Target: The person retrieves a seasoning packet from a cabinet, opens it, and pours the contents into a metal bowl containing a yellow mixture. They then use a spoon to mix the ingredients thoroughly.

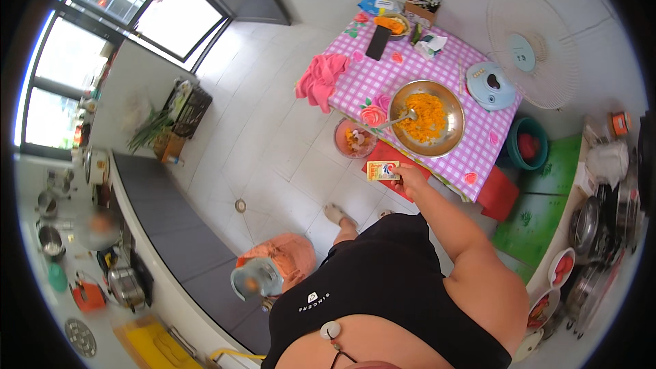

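My right hand (410,179) pinches a small flat yellow packet (383,171) with red and blue print. It holds the packet in front of the near edge of the table, above a red stool (374,155). Just beyond, on the table, sits a wide metal bowl (456,138). Inside the bowl lies orange mash (429,119), and a metal spoon (412,115) rests with its head in it and its handle toward the left rim. My left hand does not show.
A pink checked cloth covers the table (488,157), which bears a phone (378,42), a pink towel (321,82) and a blue-white lidded object (490,86). A scrap bin (354,138) stands below; a fan (533,48) is at right. Counters with pots flank me.
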A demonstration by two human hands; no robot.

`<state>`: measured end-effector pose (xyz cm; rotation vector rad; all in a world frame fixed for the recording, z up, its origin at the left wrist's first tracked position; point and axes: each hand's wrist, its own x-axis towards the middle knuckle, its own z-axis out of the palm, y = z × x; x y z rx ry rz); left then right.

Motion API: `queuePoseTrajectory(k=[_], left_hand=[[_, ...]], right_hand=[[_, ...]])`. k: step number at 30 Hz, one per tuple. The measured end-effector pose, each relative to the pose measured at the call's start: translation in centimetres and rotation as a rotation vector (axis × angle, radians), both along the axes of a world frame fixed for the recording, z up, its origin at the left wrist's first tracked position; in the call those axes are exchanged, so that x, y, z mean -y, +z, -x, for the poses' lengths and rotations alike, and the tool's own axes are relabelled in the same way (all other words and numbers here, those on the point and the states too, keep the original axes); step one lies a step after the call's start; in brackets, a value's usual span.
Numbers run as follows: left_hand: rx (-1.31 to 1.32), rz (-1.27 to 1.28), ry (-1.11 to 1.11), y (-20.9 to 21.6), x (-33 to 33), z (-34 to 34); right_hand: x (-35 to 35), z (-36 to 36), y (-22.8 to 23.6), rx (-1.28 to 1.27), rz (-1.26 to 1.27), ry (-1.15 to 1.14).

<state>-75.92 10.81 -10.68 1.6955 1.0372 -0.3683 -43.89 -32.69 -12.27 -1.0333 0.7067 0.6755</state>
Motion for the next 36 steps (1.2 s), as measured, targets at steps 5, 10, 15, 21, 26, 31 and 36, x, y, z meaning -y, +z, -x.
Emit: queuePoseTrajectory(k=[5,10,15,21,26,31,36], left_hand=[[-0.245,-0.132,-0.482,-4.9,-10.6,-2.1],[-0.285,-0.268,-0.94,-9.5,-21.7,-12.9],[-0.175,0.1,-0.237,-14.7,-28.1,-28.9],[-0.063,0.216,-0.181,-8.7,-16.7,-41.6],[-0.17,0.178,-0.57,-7.9,-8.9,-44.7],[0.043,-0.164,-1.746,-5.5,-2.6,-44.7],[0.063,-0.215,-1.62,-6.4,-2.9,-48.7]], right_hand=[[1.7,0.6,2.7,0.012,0.108,-0.256],[-0.2,2.2,5.4,-0.015,0.165,-0.443],[-2.3,1.5,8.4,0.091,0.191,-0.505],[-1.5,-1.4,11.5,0.269,0.278,-0.648],[1.2,-3.8,12.0,0.351,0.315,-0.645],[4.3,-5.6,9.8,0.37,0.313,-0.697],[7.1,-8.2,7.6,0.339,0.226,-0.657]])
